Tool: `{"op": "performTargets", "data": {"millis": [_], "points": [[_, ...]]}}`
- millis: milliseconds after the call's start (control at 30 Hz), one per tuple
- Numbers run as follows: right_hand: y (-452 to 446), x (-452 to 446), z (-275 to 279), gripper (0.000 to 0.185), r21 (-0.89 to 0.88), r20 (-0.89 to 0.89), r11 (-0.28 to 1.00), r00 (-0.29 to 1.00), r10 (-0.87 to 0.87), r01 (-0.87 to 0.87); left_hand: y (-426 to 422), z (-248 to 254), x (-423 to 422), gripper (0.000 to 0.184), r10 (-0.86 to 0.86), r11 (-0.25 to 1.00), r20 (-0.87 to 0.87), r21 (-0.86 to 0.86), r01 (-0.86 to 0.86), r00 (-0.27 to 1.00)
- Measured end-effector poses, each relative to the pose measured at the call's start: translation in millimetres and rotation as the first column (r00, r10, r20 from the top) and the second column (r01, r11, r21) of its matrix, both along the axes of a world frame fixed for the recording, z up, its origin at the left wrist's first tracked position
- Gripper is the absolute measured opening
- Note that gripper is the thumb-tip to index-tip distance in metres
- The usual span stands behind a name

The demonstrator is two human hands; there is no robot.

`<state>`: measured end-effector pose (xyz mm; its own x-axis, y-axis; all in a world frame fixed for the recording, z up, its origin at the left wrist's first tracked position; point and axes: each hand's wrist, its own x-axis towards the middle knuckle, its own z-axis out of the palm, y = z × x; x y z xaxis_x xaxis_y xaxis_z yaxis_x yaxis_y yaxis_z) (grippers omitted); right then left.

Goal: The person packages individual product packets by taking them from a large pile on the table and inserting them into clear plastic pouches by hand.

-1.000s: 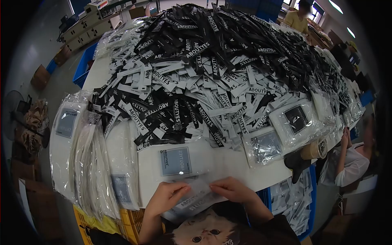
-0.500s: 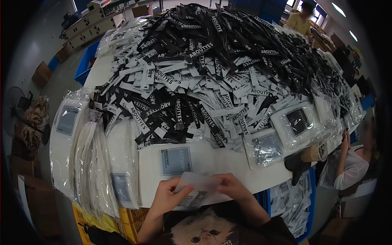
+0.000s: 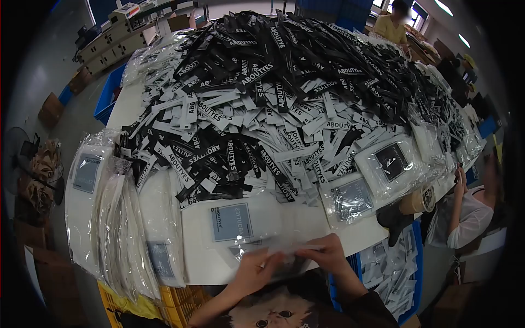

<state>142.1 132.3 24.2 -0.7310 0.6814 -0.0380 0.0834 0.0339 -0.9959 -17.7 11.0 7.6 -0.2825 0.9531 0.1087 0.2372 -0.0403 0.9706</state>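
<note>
A thin translucent plastic bag (image 3: pixel 285 263), smeared by motion, is stretched between my two hands at the table's front edge. My left hand (image 3: pixel 252 272) is closed on its left side. On the right side, my right hand (image 3: pixel 327 256) pinches it between thumb and fingers. Just beyond lies a clear bag with a grey-blue ABOUTYES panel (image 3: pixel 233 221), flat on the white table (image 3: pixel 199 259). The heap of black and white ABOUTYES sachets (image 3: pixel 268 87) rises behind it.
Stacked clear packs (image 3: pixel 87 208) line the left. More packs (image 3: pixel 350 202), a dark object (image 3: pixel 395 221) and a lidded cup (image 3: pixel 418 202) sit right. Below are a yellow crate (image 3: pixel 186 298) and a blue bin (image 3: pixel 418 273) of packets. Two people (image 3: pixel 470 218) (image 3: pixel 389 27) are nearby.
Both hands have moved forward and right with the bag, which has tipped lower and blurred. The whole view has shifted slightly.
</note>
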Motion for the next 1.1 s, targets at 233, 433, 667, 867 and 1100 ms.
{"op": "performTargets", "data": {"millis": [233, 433, 667, 867, 1100], "points": [[36.4, 108.1, 66.5, 0.022, 0.041, 0.574, 0.992, 0.816, 0.072, -0.116, 5.8, -6.8, -11.5, 0.033, 0.115, 0.993, -0.303, 0.021, -0.114, 0.946], [69.3, 56.1, 60.9, 0.041, 0.555, 0.399, 0.83, 0.893, -0.209, -0.054, 10.3, -31.8, -15.4, 0.044, 0.263, 0.964, -0.587, 0.126, -0.235, 0.766], [154.7, -62.6, -2.2, 0.028, 0.924, -0.014, 0.301, 0.806, -0.592, 0.237, 5.3, -59.3, -19.0, 0.046, 0.252, 0.967, -0.631, 0.14, -0.212, 0.733], [141.2, -94.2, 4.7, 0.01, 0.519, -0.401, 0.659, 0.836, -0.376, 0.545, 8.7, -50.7, -17.3, 0.046, 0.287, 0.957, -0.628, 0.157, -0.243, 0.723], [114.8, -159.2, -24.4, 0.02, 0.818, 0.088, 0.571, 0.966, -0.245, 0.07, 7.3, -51.7, -19.2, 0.045, 0.258, 0.965, -0.639, 0.138, -0.222, 0.725]]}}
